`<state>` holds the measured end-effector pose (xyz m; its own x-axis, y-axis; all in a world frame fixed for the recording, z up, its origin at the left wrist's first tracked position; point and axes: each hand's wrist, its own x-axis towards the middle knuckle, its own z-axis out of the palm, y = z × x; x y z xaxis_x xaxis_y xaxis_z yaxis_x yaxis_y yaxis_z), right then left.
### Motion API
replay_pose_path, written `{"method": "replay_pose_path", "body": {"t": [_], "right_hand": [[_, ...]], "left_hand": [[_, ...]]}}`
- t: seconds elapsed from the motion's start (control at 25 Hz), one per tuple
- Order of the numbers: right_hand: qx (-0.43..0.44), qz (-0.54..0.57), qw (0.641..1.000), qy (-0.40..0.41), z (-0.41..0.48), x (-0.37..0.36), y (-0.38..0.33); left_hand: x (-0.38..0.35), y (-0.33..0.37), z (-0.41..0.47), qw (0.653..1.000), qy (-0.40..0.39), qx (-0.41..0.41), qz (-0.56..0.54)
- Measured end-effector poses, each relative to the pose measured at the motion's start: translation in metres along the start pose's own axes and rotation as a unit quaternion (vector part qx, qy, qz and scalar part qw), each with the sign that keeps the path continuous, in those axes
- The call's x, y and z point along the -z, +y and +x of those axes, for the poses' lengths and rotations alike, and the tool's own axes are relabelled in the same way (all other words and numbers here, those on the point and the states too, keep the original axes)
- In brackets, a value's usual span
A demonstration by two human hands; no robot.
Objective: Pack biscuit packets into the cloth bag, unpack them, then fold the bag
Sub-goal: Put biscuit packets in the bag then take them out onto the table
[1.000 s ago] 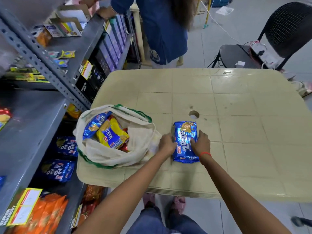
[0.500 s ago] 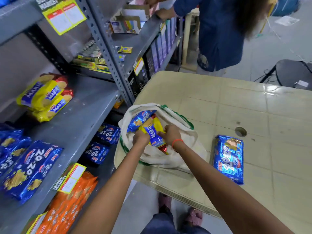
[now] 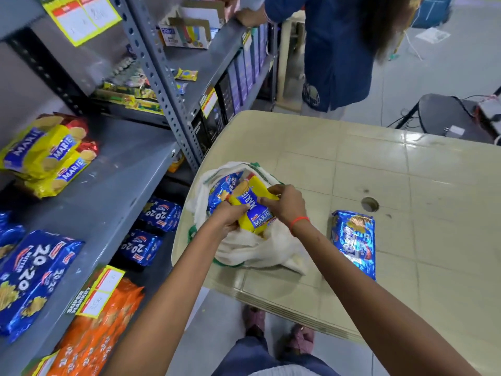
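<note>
A white cloth bag [image 3: 252, 248] with green trim lies open at the left corner of the beige table [image 3: 379, 172]. My left hand [image 3: 230, 217] and my right hand [image 3: 284, 204] both grip a yellow Marie biscuit packet [image 3: 254, 210] over the bag's mouth. A blue 20-20 packet [image 3: 221, 189] sits inside the bag beside it. Another blue 20-20 packet [image 3: 355, 241] lies flat on the table to the right of the bag.
Grey metal shelves [image 3: 113, 169] on the left hold Marie packets [image 3: 46, 156], blue 20-20 packets [image 3: 29, 278] and orange packets [image 3: 92, 327]. A person in blue [image 3: 339, 50] stands beyond the table. A black chair [image 3: 444, 115] is at the right. The table has a centre hole [image 3: 369, 204].
Both hands left the blue packet lying on the table, moved left to the bag and took hold of the yellow Marie packet, which now sits slightly higher.
</note>
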<state>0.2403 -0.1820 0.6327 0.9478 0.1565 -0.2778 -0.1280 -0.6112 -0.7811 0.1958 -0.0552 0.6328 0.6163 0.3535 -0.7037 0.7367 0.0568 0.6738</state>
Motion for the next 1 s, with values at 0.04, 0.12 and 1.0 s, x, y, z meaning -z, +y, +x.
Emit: {"method": "replay_pose_path", "body": {"t": [0.04,0.12,1.0], "right_hand": [[0.012,0.005,1.000,0.008,-0.005,0.006,0.002],[0.033,0.049,0.998,0.035,-0.016,0.016,0.014],[-0.286,0.078,0.933,0.205,-0.069,0.193,0.275]], "left_hand": [[-0.002,0.003,-0.007,0.999,-0.021,-0.002,-0.034],[-0.011,0.007,-0.015,0.997,-0.027,-0.034,-0.059],[-0.350,-0.070,-0.030,0.931,-0.279,-0.064,0.225]]}}
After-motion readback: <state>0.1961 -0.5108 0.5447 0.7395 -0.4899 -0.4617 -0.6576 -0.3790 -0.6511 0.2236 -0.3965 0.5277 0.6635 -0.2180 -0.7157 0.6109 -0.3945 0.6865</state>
